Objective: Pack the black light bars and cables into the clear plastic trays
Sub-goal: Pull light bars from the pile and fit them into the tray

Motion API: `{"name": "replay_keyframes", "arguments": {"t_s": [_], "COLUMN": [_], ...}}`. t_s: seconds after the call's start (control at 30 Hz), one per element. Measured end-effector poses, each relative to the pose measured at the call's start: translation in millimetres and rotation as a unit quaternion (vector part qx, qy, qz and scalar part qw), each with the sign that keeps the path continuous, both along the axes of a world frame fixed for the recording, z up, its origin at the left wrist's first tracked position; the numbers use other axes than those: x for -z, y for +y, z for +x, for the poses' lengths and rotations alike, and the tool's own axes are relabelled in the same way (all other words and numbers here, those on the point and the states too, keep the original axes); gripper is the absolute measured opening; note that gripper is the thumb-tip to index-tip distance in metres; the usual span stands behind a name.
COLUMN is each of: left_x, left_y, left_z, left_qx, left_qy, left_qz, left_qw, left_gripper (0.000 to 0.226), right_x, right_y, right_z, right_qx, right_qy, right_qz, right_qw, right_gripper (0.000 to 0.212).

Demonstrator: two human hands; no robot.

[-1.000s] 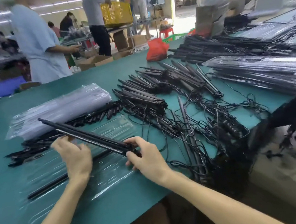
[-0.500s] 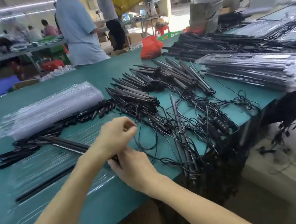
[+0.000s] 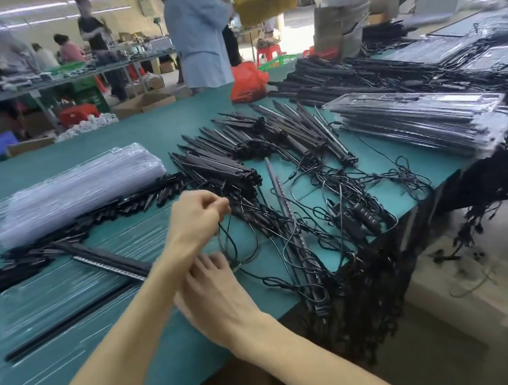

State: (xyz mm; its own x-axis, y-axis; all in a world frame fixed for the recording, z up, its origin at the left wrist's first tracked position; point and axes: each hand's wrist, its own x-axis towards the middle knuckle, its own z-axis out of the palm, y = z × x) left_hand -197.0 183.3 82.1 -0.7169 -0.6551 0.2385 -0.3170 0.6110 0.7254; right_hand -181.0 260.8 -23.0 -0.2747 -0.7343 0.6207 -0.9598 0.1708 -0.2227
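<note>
Cable (image 3: pixel 228 244) loops between my hands, pinched by the curled fingers (image 3: pixel 215 205) of my left hand (image 3: pixel 199 219) and running down toward my right hand (image 3: pixel 217 291), which my left forearm half hides, so I cannot tell whether it grips; the light bar (image 3: pixel 110 263) lies left of my fingers in the tray (image 3: pixel 36 318). The risk, I judge, is the tangle (image 3: pixel 339 213) just right of my fingers: a pull could snag there and drag the bar out of the tray. Loose bars (image 3: pixel 220 170) lie just beyond my fingers, empty trays (image 3: pixel 68 194) farther left, and packed trays (image 3: pixel 415 126) well off to the right.
</note>
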Motion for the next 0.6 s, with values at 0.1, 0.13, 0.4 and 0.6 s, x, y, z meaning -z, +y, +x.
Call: {"name": "replay_keyframes", "arguments": {"t_s": [0.1, 0.13, 0.4, 0.6], "left_x": [-5, -6, -6, -15], "left_y": [-7, -7, -16, -28], "left_z": [4, 4, 3, 16], "left_qx": [-0.043, -0.053, -0.129, -0.132], "left_qy": [0.091, 0.111, 0.222, 0.286], "left_qz": [0.031, 0.036, 0.137, 0.136], "left_qw": [0.994, 0.992, 0.957, 0.939], "left_gripper": [0.029, 0.028, 0.022, 0.019], "right_x": [-10, -11, -22, -18], "right_y": [2, 1, 7, 3], "right_z": [1, 1, 2, 4], "right_qx": [-0.013, -0.022, -0.026, -0.075], "right_qy": [-0.003, -0.006, -0.021, -0.046], "right_qz": [-0.011, -0.012, 0.040, -0.006], "right_qw": [1.000, 1.000, 0.999, 0.996], "right_gripper": [0.032, 0.035, 0.045, 0.043]}}
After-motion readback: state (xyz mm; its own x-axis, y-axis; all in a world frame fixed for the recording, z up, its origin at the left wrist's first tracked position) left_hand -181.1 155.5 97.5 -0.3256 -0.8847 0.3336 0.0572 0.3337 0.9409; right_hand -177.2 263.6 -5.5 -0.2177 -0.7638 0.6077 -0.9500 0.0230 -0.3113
